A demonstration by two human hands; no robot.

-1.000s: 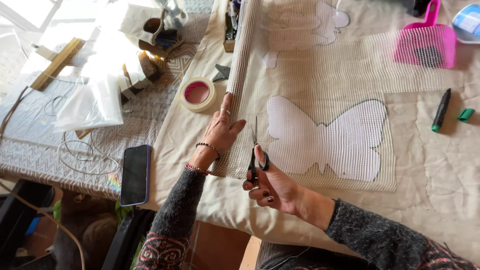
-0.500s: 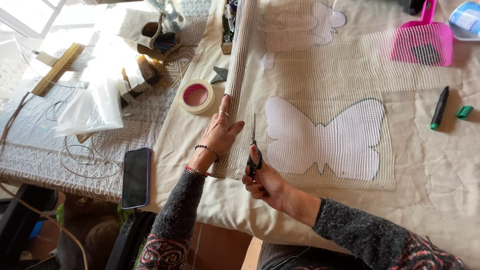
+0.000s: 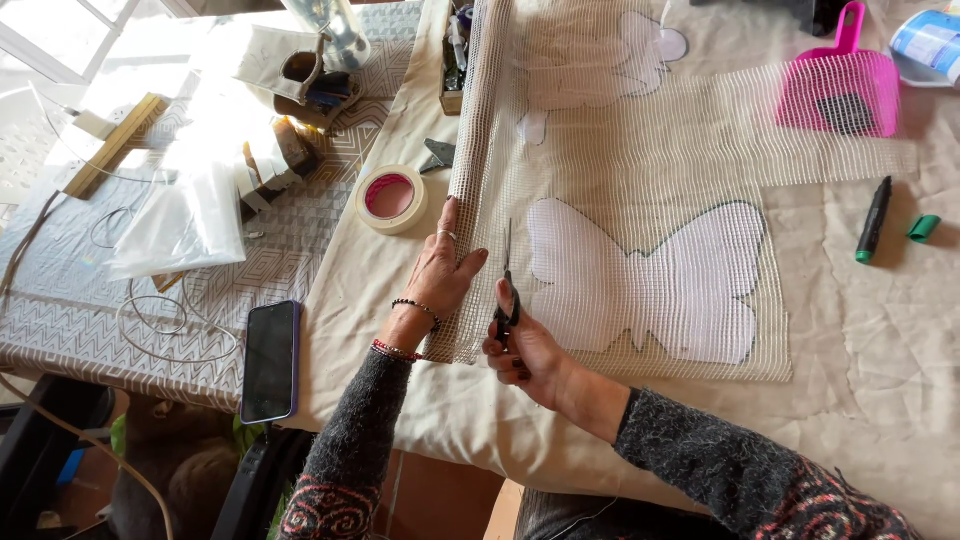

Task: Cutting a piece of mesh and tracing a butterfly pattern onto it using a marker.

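Cloth-covered table under bright daylight from a window, dim floor below.

At eleven o'clock a roll of masking tape lies flat on the beige cloth of the counter. Over at nine, a dark phone sits face up near the counter's edge, beside a loop of white cable. Up at one o'clock rests a pink dustpan. At three, a black marker with a green tip lies just beside its green cap. A clear plastic sheet catches sunlight at ten.
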